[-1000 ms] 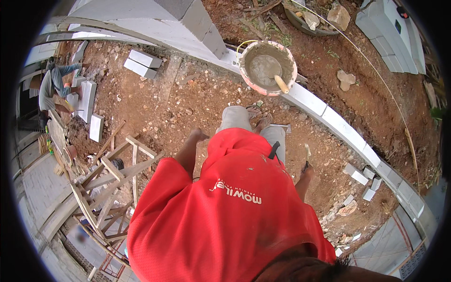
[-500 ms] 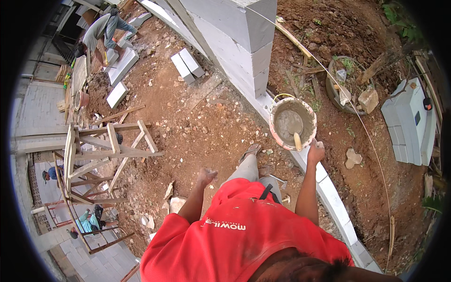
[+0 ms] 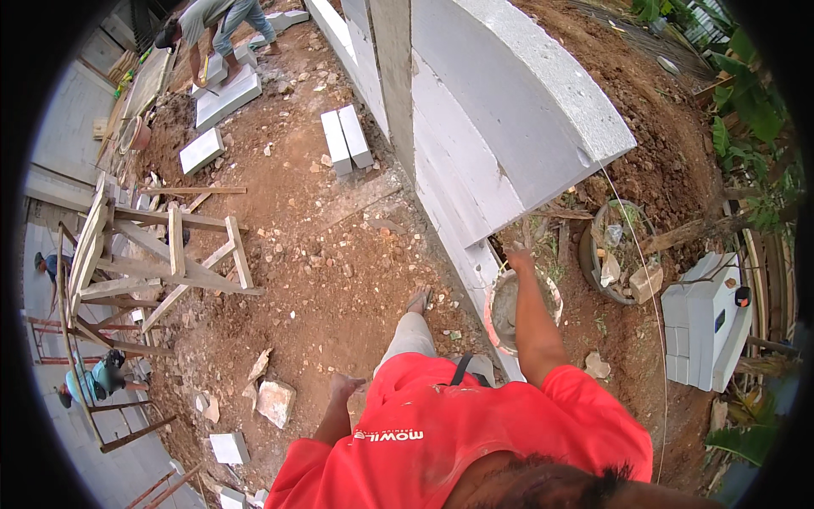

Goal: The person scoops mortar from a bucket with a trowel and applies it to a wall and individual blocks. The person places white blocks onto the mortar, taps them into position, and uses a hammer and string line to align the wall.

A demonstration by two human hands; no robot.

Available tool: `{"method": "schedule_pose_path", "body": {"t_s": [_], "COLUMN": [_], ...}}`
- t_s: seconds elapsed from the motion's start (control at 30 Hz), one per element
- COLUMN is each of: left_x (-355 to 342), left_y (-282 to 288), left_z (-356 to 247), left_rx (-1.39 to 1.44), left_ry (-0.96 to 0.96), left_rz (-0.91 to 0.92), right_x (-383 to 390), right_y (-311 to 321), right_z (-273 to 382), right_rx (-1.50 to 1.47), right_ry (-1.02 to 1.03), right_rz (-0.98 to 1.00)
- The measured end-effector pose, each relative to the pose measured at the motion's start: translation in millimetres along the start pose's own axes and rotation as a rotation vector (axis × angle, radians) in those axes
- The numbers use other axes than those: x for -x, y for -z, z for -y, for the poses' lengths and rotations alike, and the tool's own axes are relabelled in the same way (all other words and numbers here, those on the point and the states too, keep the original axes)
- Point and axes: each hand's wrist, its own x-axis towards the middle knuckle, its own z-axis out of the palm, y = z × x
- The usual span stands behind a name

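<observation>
A bucket (image 3: 489,312) with a pale, stained rim stands on the low course of white blocks, partly covered by my right forearm. My right hand (image 3: 519,256) is at the bucket's far rim, close to the block wall (image 3: 475,127). Its fingers look curled, and whatever they hold is hidden. A thin yellowish bit of the bucket's handle (image 3: 502,268) shows beside them. Low at my left side, over the soil, my left hand (image 3: 346,385) hangs empty with its fingers loosely apart. The trowel does not show.
A string line (image 3: 638,229) runs from the wall's corner along the right. Beyond it are a round tub (image 3: 591,265) with rubble and stacked blocks (image 3: 695,322). On the left stands a wooden trestle (image 3: 174,246). A person (image 3: 222,25) bends over blocks at the far left.
My right hand has moved from the bucket's near rim across to its far rim. The view has shifted, bringing the wall's top closer. The trowel handle is no longer visible.
</observation>
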Motion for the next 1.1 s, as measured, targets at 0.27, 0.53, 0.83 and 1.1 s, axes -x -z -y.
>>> {"method": "schedule_pose_path", "body": {"t_s": [0.27, 0.53, 0.83, 1.1], "left_x": [-70.2, -66.7, -20.8, 30.8], "left_y": [57.0, 94.5, 50.0, -92.8], "left_z": [-9.3, -68.3, -130.5, -180.2], "left_rx": [0.168, 0.328, 0.213, 0.457], "left_ry": [-0.089, -0.268, -0.595, -1.020], "left_rz": [-0.104, -0.142, -0.009, 0.153], "right_x": [-24.3, 34.8, 207.3, 264.4], "right_y": [-37.9, -37.6, 35.0, 77.6], "right_z": [-38.5, -42.8, -49.5, 51.9], "right_rx": [0.007, -1.176, -1.601, -1.658], "right_ry": [-0.143, -0.253, -0.496, -0.285], "right_rz": [0.043, -0.452, -0.350, 0.149]}}
